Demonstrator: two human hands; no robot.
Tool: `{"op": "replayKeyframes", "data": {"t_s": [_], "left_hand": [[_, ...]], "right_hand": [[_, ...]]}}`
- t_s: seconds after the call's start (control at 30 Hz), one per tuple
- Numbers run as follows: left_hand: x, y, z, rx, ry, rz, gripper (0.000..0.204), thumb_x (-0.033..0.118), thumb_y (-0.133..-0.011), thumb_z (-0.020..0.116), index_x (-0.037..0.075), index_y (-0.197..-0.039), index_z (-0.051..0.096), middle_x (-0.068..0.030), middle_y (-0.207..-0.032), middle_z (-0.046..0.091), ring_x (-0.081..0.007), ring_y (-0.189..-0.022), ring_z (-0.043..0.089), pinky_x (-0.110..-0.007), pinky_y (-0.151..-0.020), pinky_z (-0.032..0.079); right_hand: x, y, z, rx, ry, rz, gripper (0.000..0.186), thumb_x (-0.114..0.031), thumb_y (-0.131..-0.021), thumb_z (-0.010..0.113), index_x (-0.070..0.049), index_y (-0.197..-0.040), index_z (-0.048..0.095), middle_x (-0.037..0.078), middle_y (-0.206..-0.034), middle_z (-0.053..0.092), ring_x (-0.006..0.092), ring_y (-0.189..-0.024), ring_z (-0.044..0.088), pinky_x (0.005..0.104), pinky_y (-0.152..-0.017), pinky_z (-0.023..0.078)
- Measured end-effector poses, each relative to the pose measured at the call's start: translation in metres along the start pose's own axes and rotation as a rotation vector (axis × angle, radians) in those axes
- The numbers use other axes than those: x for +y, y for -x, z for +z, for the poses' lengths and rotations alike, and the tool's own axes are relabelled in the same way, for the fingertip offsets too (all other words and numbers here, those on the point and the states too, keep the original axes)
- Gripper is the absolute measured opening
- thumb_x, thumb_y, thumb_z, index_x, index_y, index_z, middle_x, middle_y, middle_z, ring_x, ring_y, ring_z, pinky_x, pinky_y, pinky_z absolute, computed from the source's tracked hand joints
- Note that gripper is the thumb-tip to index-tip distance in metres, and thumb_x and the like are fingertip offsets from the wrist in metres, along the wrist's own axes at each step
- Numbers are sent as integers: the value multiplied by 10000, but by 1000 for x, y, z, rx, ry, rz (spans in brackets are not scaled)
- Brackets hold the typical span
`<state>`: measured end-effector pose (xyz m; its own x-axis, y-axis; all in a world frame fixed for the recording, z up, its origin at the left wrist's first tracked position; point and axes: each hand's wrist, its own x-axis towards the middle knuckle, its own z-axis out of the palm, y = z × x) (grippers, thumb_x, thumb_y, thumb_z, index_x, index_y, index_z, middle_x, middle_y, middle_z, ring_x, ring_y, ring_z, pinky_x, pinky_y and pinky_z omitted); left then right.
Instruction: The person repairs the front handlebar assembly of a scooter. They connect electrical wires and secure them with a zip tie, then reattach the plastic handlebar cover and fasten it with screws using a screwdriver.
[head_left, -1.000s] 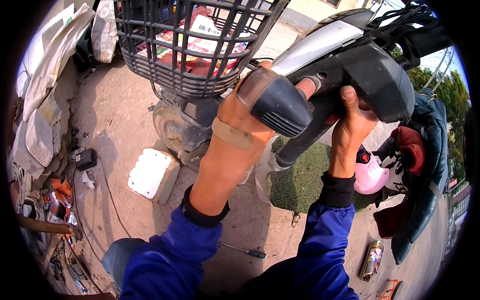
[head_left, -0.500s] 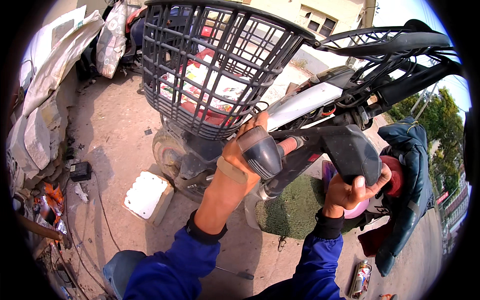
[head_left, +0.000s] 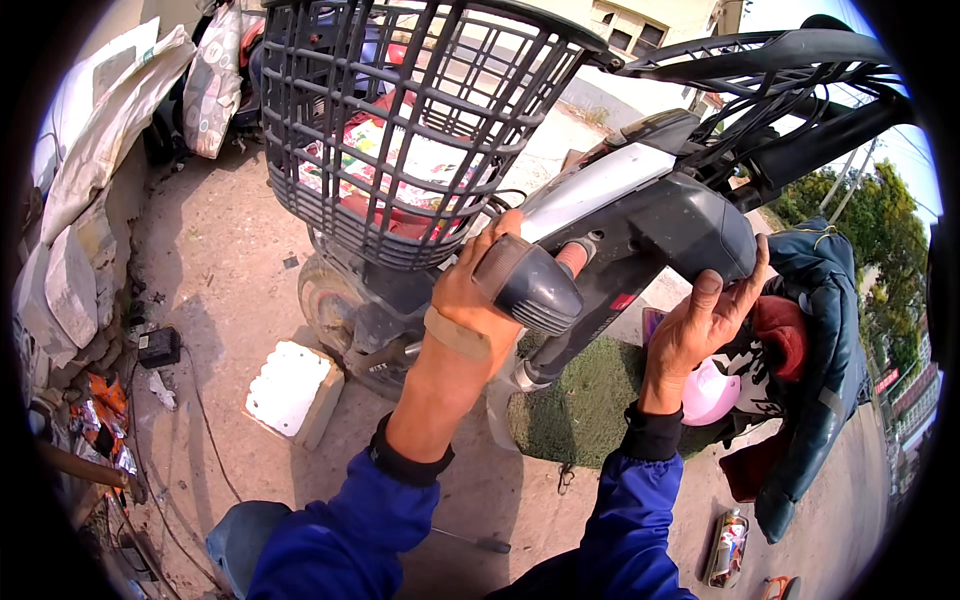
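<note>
A black plastic scooter panel (head_left: 690, 222) lies against the white trim strip (head_left: 600, 195) below the handlebar. My left hand (head_left: 470, 300) is closed around its front end, fingers bent over the edge beside the trim; the thumb is hidden. In front of that hand juts a dark rounded lamp-like housing (head_left: 535, 292) with a ribbed rim. At the panel's other end, my right hand (head_left: 700, 325) has its fingers stretched out, their tips at or close to the panel's lower corner. A reddish cylindrical part (head_left: 572, 257) shows beneath the panel.
A black basket (head_left: 400, 130) holding patterned cloth is at the scooter's front. A green mat (head_left: 585, 405) covers the footboard; a pink helmet-like thing (head_left: 710, 392) and dark padded cover (head_left: 815, 330) are right. A white-topped block (head_left: 290, 390), screwdriver (head_left: 480, 541) and bottle (head_left: 727, 550) lie on the ground.
The panel has moved up against the white trim, closing the gap there. My right hand has let go of its corner, and its fingers have straightened. My left hand stays at the front end.
</note>
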<state>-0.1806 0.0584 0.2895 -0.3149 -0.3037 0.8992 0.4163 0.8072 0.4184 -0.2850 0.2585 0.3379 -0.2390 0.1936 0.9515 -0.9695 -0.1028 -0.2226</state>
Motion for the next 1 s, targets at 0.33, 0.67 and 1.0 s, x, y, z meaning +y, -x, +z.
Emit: {"op": "replayKeyframes", "data": {"t_s": [0.33,0.67,1.0], "left_hand": [[2,-3,-8,1,-23,191,427,1,-900,796,103,-1314,818,-264,-1303,714,-414,-987,712,-484,-854,587],[1,6,4,-34,-109,47,366,207,-1012,834,92,-1349,751,-249,-1256,709,-385,-975,748,-448,-807,627],[0,2,-3,8,-36,74,548,191,-970,875,-69,-1397,651,-256,-1137,713,-401,-965,759,-474,-797,619]], "right_hand": [[-20,-2,19,-94,654,-259,1150,-381,-818,1018,-52,-1705,363,224,-1722,325,401,-1593,346,521,-1322,266],[-24,-18,16,-227,746,-370,961,-482,-853,956,-20,-1600,567,219,-1595,484,422,-1498,462,535,-1245,384],[-5,-16,20,-197,712,-369,943,-499,-938,875,28,-1624,499,249,-1676,456,496,-1650,267,602,-1327,239]]}}
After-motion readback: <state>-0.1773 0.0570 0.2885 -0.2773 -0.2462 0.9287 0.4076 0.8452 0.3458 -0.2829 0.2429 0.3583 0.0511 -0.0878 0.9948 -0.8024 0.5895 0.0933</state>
